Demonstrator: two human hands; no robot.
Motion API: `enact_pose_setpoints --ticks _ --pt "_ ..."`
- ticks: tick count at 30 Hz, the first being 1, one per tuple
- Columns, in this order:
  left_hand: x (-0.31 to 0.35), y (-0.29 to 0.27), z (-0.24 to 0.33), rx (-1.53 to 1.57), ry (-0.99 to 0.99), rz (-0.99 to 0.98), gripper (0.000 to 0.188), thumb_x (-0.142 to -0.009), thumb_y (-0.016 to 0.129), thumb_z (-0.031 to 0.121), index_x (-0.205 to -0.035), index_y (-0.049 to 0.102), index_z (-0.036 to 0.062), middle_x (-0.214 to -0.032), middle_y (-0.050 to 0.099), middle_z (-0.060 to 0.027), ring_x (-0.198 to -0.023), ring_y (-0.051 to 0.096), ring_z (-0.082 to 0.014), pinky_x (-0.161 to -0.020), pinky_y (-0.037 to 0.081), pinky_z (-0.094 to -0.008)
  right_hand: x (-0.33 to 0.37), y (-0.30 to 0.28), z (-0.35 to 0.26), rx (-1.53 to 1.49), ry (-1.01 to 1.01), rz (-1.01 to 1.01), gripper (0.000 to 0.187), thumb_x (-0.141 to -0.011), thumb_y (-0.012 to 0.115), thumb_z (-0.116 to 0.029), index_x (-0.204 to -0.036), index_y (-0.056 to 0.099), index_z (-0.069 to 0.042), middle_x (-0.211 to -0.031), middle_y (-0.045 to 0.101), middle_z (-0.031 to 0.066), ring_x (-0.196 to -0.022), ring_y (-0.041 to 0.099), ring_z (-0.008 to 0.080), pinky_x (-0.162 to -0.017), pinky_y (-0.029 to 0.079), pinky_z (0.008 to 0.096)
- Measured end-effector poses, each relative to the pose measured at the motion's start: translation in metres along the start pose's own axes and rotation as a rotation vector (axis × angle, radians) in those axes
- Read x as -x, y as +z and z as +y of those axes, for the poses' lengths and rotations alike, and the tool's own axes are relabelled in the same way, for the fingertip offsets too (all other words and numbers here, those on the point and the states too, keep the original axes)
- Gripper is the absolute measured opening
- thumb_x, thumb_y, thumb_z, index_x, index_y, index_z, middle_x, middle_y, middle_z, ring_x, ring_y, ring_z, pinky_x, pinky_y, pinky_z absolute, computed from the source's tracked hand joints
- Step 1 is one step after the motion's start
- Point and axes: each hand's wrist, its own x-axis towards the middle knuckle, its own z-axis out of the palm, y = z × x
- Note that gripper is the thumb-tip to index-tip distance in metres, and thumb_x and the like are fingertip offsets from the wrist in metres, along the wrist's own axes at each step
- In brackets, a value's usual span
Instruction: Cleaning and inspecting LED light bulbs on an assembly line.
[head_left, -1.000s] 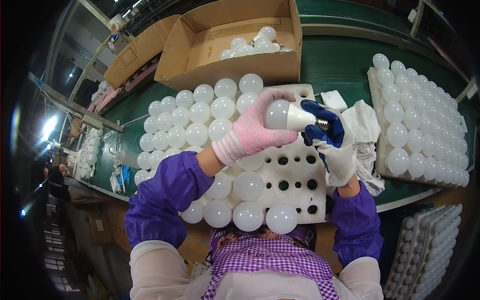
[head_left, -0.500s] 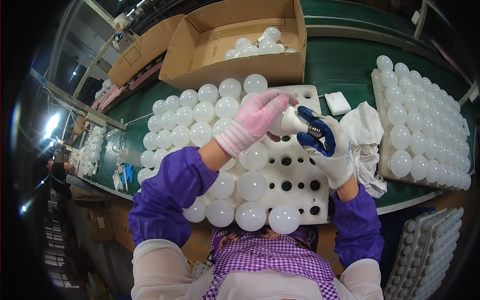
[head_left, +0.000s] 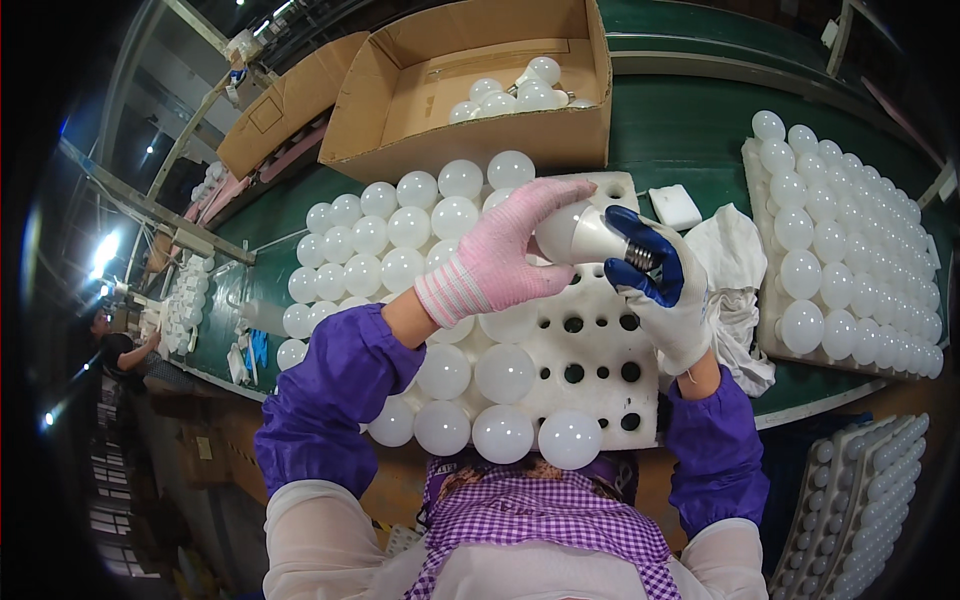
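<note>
Green work surface (head_left: 690, 130) is lit from overhead in a workshop, with bright lamps seen at the far left. Above it, one white light bulb (head_left: 592, 238) is held between two gloved hands, lying nearly sideways, its dome turned left and its metal screw base turned right. By the right hand (head_left: 668, 290), in a white glove with blue-coated fingers, the bulb is pinched at its neck, the thumb and fingers being curled closely about the base end. By the left hand (head_left: 500, 245), in a pink glove with a striped cuff, the dome is loosely framed: the fingers are stretched above it and the thumb is spread below, and how firmly the palm is pressed to it cannot be told.

Beneath the hands, a white foam tray (head_left: 590, 348) is set, its left part filled with upright rows of round bulbs (head_left: 505, 373), while bare holes are exposed on its right part. Beyond the tray, a cardboard box (head_left: 480, 140) is placed, in which a small heap of bulbs (head_left: 535, 95) is contained. To the right, a white block (head_left: 676, 206) and a crumpled white cloth (head_left: 725, 260) are laid, and next to them a second tray (head_left: 762, 235) is covered with bulbs.
</note>
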Motion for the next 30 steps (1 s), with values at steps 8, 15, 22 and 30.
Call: enact_pose_setpoints --ticks 8,15,22,30 --pt "-0.007 -0.006 -0.003 0.769 -0.539 -0.171 0.064 -0.074 0.079 0.013 -0.131 0.049 0.0089 -0.116 0.056 -0.0085 -0.104 0.059 -0.0161 -0.088 0.053 -0.0290 0.001 -0.001 -0.001 -0.150 0.038 0.007 0.042 -0.083 0.075 -0.011 -0.122 0.062 -0.003 -0.112 0.068 0.0107 -0.090 0.066 0.0175 -0.073 0.054 0.0280" --pt "-0.067 -0.035 0.007 -0.187 -0.097 0.282 0.066 -0.069 0.084 0.022 -0.125 0.053 0.0088 -0.115 0.059 -0.0070 -0.106 0.059 -0.0176 -0.091 0.051 -0.0325 -0.009 -0.011 0.011 -0.674 0.352 0.100 0.050 -0.092 0.061 -0.012 -0.139 0.045 -0.002 -0.098 0.064 0.0086 -0.073 0.061 0.0105 -0.063 0.050 0.0235" --pt "-0.113 -0.055 -0.038 -0.824 -0.189 0.475 0.067 -0.072 0.078 0.031 -0.131 0.052 0.0128 -0.127 0.055 -0.0154 -0.108 0.061 -0.0287 -0.092 0.051 -0.0376 -0.009 -0.012 0.028 -0.586 0.500 0.174 0.038 -0.095 0.056 -0.007 -0.133 0.052 -0.003 -0.091 0.065 0.0070 -0.068 0.059 0.0086 -0.060 0.048 0.0211" --pt "0.033 0.039 0.056 -0.479 0.169 -0.992 0.059 -0.071 0.078 0.030 -0.120 0.054 0.0077 -0.104 0.058 -0.0156 -0.094 0.062 -0.0312 -0.076 0.053 -0.0425 -0.010 -0.001 0.041 -0.567 0.536 0.227 0.033 -0.096 0.057 -0.009 -0.128 0.056 -0.002 -0.088 0.065 0.0065 -0.066 0.059 0.0088 -0.058 0.048 0.0217"
